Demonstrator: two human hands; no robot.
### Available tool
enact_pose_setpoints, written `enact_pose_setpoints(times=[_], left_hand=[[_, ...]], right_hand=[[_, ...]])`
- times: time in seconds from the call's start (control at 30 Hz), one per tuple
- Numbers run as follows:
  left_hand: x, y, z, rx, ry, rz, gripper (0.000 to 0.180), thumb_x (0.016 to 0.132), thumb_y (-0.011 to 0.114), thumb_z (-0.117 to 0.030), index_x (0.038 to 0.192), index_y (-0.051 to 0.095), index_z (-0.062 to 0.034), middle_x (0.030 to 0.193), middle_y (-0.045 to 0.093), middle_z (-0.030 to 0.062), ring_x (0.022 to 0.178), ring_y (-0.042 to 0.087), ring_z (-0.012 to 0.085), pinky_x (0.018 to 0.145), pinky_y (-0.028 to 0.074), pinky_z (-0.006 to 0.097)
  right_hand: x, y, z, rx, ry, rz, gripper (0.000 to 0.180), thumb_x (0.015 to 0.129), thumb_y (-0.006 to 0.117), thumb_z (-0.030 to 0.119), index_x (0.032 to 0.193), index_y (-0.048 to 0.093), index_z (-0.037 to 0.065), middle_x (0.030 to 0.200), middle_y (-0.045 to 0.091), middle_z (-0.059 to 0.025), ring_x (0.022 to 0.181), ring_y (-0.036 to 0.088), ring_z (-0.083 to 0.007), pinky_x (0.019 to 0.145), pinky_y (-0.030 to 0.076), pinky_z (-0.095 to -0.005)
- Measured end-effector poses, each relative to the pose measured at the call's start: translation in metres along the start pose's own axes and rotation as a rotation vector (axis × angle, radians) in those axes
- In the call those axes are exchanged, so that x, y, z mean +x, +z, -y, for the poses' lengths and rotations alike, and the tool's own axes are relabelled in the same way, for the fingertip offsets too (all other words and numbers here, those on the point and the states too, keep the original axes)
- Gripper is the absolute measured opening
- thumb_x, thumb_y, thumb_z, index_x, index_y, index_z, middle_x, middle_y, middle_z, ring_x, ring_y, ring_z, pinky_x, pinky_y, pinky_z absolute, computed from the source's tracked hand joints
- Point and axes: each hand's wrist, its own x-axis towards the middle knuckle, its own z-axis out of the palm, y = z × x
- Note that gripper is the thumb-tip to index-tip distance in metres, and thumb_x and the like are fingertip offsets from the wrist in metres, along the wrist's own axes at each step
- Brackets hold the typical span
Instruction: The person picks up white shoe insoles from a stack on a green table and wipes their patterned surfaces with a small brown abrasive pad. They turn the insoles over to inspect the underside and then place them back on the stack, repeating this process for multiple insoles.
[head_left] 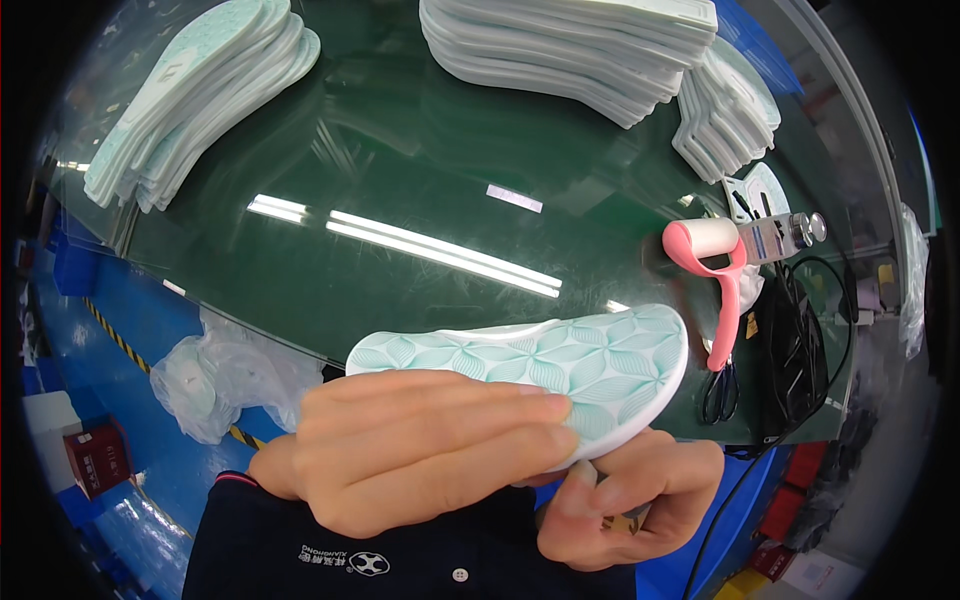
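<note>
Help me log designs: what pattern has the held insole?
The insole shows pale green lined petals on white, clearest in the head view.

The green table (pixel 420 180) bears stacked pale insoles (pixel 570 50), a pink-handled roller (pixel 728 310) and dark-handled scissors (pixel 720 400).

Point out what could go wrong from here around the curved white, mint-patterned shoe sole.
The left hand lies across the sole and might smudge its pattern. The right hand is at the sole's lower edge; a loose hold there could let it slip. The dark-handled scissors lie near the edge of the glossy green table, where an arm might knock them off.
</note>
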Motion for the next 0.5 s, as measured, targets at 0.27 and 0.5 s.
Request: enact_pose_setpoints(times=[0.27, 0.5], left_hand=[[0.003, -0.003, 0.001, -0.029, 0.004, 0.086, 0.021, 0.059, 0.066, 0.001, 0.078, 0.057, 0.0024, 0.073, 0.062, 0.0172, 0.060, 0.063, 0.0237, 0.049, 0.051, 0.027], [0.000, -0.004, 0.004, -0.060, 0.003, 0.094, 0.021, 0.058, 0.066, 0.001, 0.078, 0.057, 0.0028, 0.073, 0.062, 0.0174, 0.060, 0.063, 0.0245, 0.049, 0.051, 0.028]], right_hand=[[-0.004, 0.010, -0.004, 0.033, -0.037, -0.223, 0.022, 0.053, 0.071, -0.009, 0.067, 0.056, 0.000, 0.063, 0.058, -0.0129, 0.057, 0.060, -0.0209, 0.057, 0.049, -0.0263], [-0.004, 0.009, 0.000, 0.023, 0.013, -0.192, 0.020, 0.053, 0.071, -0.009, 0.064, 0.057, -0.001, 0.060, 0.058, -0.0106, 0.061, 0.062, -0.0210, 0.058, 0.049, -0.0270]])
